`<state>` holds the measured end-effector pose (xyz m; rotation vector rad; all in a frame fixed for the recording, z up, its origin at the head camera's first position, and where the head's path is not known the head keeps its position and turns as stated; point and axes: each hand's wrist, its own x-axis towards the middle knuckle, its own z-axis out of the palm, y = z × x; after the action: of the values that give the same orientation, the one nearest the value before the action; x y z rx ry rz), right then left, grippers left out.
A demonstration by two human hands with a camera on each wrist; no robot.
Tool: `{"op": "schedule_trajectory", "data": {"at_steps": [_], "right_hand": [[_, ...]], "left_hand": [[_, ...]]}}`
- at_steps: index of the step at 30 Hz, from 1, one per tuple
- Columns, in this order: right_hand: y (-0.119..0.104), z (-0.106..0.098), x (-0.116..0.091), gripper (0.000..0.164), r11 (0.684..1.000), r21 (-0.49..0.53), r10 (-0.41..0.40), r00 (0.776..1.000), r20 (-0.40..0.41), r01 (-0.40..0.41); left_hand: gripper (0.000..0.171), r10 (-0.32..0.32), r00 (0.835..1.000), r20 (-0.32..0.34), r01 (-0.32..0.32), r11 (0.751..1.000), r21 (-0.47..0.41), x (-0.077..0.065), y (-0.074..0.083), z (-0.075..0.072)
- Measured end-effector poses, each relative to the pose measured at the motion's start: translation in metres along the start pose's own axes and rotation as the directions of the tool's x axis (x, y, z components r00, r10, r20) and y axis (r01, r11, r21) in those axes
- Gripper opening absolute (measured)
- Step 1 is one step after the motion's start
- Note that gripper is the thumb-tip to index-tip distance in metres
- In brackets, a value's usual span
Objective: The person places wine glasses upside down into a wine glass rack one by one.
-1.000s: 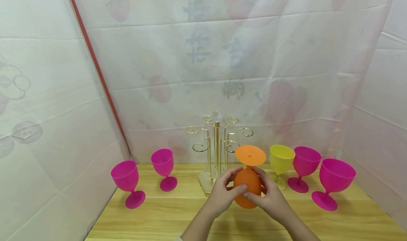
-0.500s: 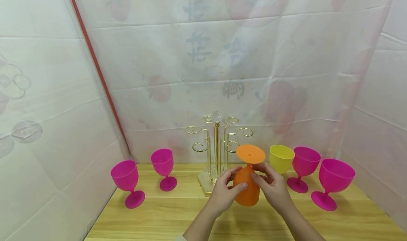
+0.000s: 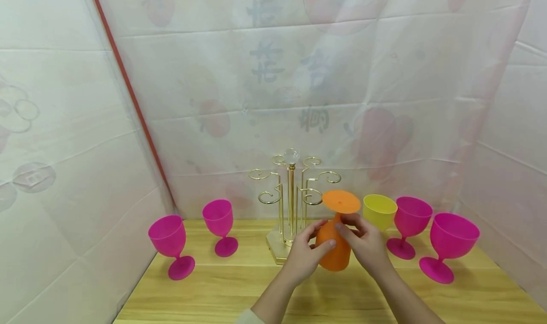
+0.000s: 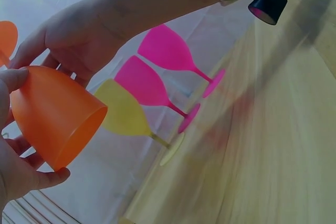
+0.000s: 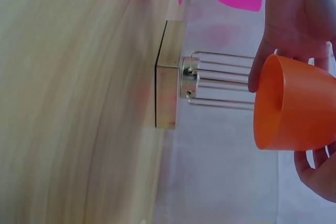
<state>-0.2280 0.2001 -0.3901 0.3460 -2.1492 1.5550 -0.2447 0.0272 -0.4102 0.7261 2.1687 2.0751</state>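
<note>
Both hands hold an orange plastic goblet (image 3: 335, 255) upside down above the table, its foot uppermost and its rim pointing down. My left hand (image 3: 304, 256) grips the bowl from the left, thumb across the near side. At the stem end, my right hand (image 3: 368, 246) pinches the goblet where bowl and stem meet. In the left wrist view, the hollow bowl (image 4: 60, 114) hangs apart from the table. Just behind stands a gold rack (image 3: 291, 205) with curled wire arms and a clear ball on top; no goblet hangs on it.
On the right stand a yellow goblet (image 3: 379, 212), partly hidden by my right hand, and magenta goblets (image 3: 412, 215) (image 3: 454, 236). Two more magenta goblets (image 3: 167, 236) (image 3: 218, 218) stand upright on the left. A pale printed curtain (image 3: 239, 77) encloses the wooden table (image 3: 222, 290).
The right hand has shifted from the bowl's side up to the stem end. The orange goblet has risen slightly and moved a little right, with the left hand following.
</note>
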Motion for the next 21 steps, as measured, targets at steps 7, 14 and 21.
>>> {"op": "schedule_trajectory", "data": {"at_steps": [7,14,21], "right_hand": [[-0.001,-0.002,0.012,0.028,0.999,0.033,0.035,0.999,-0.008,-0.035],[0.004,0.000,0.031,0.030,1.000,0.014,0.025,0.999,-0.035,-0.025],[0.005,0.002,0.051,0.035,0.999,-0.035,0.021,0.999,-0.036,-0.023]], "left_hand": [[0.053,0.003,1.000,-0.009,-0.002,1.000,0.027,0.013,0.001,0.001],[0.056,0.015,0.999,-0.048,-0.015,1.000,0.016,0.026,-0.001,0.001],[0.060,0.056,0.994,-0.091,-0.054,0.998,0.016,0.033,-0.005,0.005]]}}
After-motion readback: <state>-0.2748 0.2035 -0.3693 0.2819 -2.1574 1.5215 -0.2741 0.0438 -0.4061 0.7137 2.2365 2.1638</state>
